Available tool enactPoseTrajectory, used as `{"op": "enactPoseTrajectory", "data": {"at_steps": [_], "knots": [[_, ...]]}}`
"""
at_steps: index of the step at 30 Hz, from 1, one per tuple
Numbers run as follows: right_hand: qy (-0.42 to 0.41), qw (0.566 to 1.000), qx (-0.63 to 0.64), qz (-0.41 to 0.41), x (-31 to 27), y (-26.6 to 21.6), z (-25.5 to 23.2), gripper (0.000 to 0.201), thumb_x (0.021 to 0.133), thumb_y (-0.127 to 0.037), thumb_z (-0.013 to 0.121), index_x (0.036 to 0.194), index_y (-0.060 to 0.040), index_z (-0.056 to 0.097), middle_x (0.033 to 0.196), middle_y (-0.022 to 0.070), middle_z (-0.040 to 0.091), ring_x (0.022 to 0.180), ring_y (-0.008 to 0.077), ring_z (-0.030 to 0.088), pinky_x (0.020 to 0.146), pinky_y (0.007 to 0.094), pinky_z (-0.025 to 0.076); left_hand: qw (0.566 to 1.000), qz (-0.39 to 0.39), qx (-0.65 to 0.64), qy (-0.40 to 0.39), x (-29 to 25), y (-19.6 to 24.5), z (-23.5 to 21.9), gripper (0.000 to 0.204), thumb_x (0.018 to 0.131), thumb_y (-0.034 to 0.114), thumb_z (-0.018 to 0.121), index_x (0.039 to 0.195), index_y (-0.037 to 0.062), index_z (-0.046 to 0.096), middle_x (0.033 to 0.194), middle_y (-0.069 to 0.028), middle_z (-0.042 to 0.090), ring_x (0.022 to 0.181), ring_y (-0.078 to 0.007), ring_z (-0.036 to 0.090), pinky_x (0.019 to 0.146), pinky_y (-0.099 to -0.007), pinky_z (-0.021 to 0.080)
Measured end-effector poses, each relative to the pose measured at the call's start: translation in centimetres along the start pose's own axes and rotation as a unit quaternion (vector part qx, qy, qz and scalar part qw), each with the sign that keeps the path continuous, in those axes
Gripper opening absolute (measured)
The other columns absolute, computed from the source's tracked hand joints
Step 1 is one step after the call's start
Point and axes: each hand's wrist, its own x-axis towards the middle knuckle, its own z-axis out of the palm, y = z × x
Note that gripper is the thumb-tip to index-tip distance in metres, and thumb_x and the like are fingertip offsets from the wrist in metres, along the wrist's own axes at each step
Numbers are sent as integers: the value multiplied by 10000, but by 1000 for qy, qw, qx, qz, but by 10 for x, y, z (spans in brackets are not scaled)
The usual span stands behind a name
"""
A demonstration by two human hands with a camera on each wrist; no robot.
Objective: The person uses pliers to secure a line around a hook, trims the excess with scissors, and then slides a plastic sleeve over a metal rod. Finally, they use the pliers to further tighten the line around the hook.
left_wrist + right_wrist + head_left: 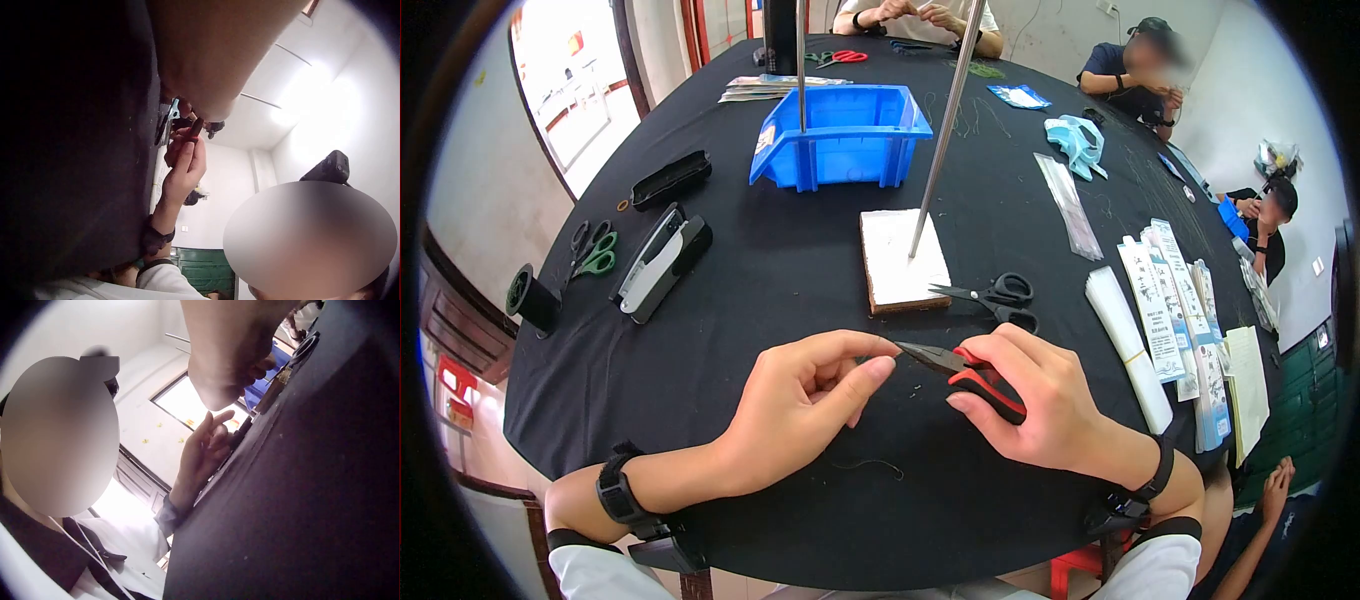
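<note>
In the head view my right hand [1040, 400] grips red-and-black pliers [990, 395], the jaws pointing left. My left hand [800, 410] is held at the plier tip, thumb and index fingertip close together on a thin wire [884, 338], its other fingers curled. Most of the wire is hidden by the fingers. The right hand with the pliers [197, 127] also shows in the left wrist view, and the left hand [206, 450] in the right wrist view. A short loose strand [870, 463] lies on the black cloth below the hands.
A white block [890, 270] with an upright metal rod and black scissors [1000, 292] stand ahead. Farther off is a blue bin [865, 150]. A stapler [662, 265] and green scissors [597, 255] lie left; paper packets [1155, 300] and a white bundle [1130, 350] lie right. Other people sit around the table.
</note>
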Motion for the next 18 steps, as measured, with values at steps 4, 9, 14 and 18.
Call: {"op": "enactPoseTrajectory", "data": {"at_steps": [4, 9, 14, 18], "knots": [[4, 1000, -10, 2, 0, -1, 2, 319, 761, -203, 707, 972, -15, 559, 792, 84, 557, 641, 222, 591, 536, 297, 480, 999, -22, -39, -10, -1, 3, 0, 212, 910, 144, 563, 1006, -38, 613, 591, 43, 479, 515, -8, 356, 457, -198, 270], [3, 1000, -18, -8, 0, -2, 4, 322, 748, -193, 716, 969, -16, 563, 787, 80, 551, 633, 216, 583, 525, 290, 472, 999, -28, -23, -11, -1, 2, -4, 184, 906, 122, 555, 979, -31, 627, 580, 47, 471, 505, -5, 335, 451, -198, 239], [13, 999, -28, -24, 0, -1, 5, 326, 742, -192, 720, 968, -15, 566, 781, 80, 543, 630, 216, 576, 522, 290, 466, 995, -72, -68, -22, 0, 5, -5, 184, 891, 135, 573, 950, -26, 638, 644, 6, 547, 483, -21, 395, 431, -174, 283], [10, 999, -28, -25, 0, -1, 5, 328, 740, -193, 721, 967, -15, 565, 779, 82, 541, 632, 218, 575, 529, 295, 467, 992, -83, -94, -21, 0, 2, -6, 186, 885, 141, 583, 951, -23, 639, 646, 8, 545, 483, -21, 388, 430, -174, 275]]}}
